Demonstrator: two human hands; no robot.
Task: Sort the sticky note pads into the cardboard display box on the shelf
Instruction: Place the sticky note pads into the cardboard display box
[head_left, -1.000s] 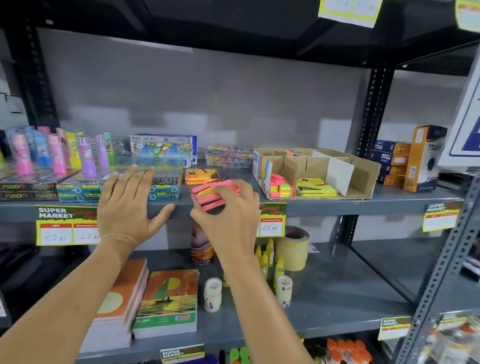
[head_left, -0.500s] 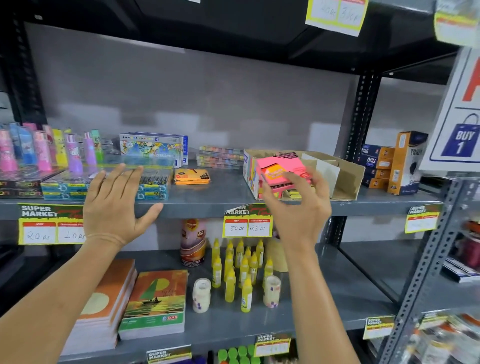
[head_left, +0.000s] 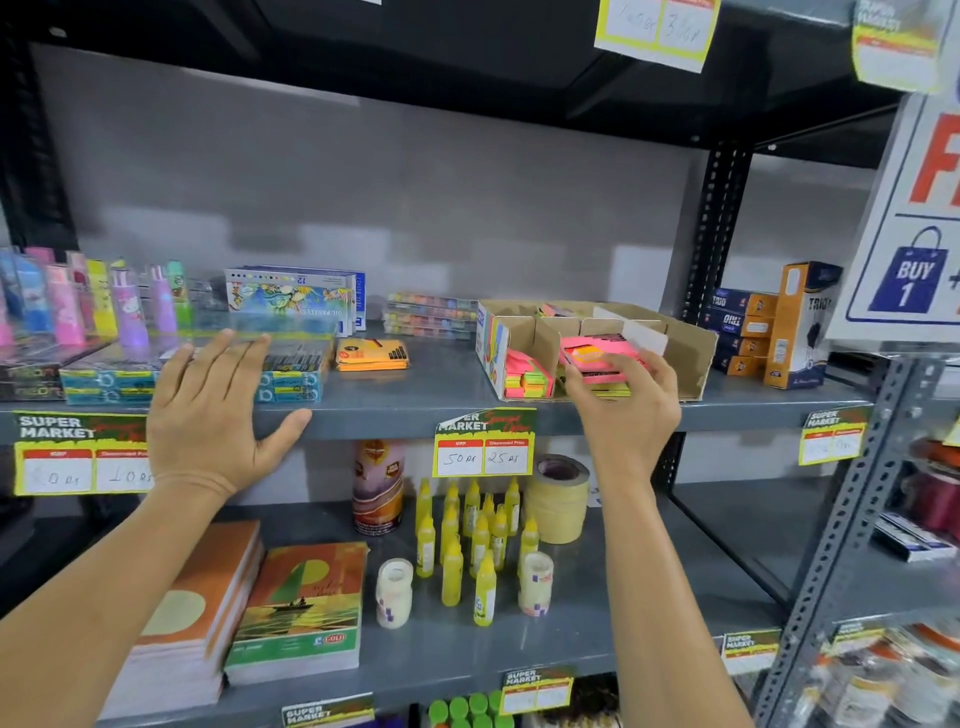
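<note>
Pink pads (head_left: 597, 356) pinched in right hand (head_left: 626, 415), thumb at near-left edge, fingers curled round right side; stack tilted, far end raised, orange label on top face. Held over middle compartment of cardboard box (head_left: 693, 358), just above yellow pads (head_left: 613, 391) lying in that compartment (contact between the two not resolvable). Left of right hand, in box's front-left compartment: mixed pink and yellow-green pads (head_left: 527, 376), leaning. White divider (head_left: 647, 335) just beyond right fingertips. Box resting on grey shelf (head_left: 447, 384), open top, front wall low.

Left hand (head_left: 218, 410) spread wide, palm down, holding nothing, fingers splayed, thumb out along shelf's front edge. Fingertips over teal packs (head_left: 291, 382) stacked at shelf front; touching or hovering not clear, view blurred there. Between the two hands, farther back on shelf: orange pads (head_left: 371, 354), flat, well apart from box. Beyond left hand: colourful flat boxes (head_left: 296, 296) standing against back wall. Left of left hand: row of pastel tubes (head_left: 124, 306), upright.

Below right hand, on shelf edge: price tag (head_left: 485, 447) reading 50 and 25. Under that, on lower shelf: yellow bottles (head_left: 467, 535), tape roll (head_left: 558, 499). Below left forearm: notebooks (head_left: 296, 608), stacked flat.
</note>
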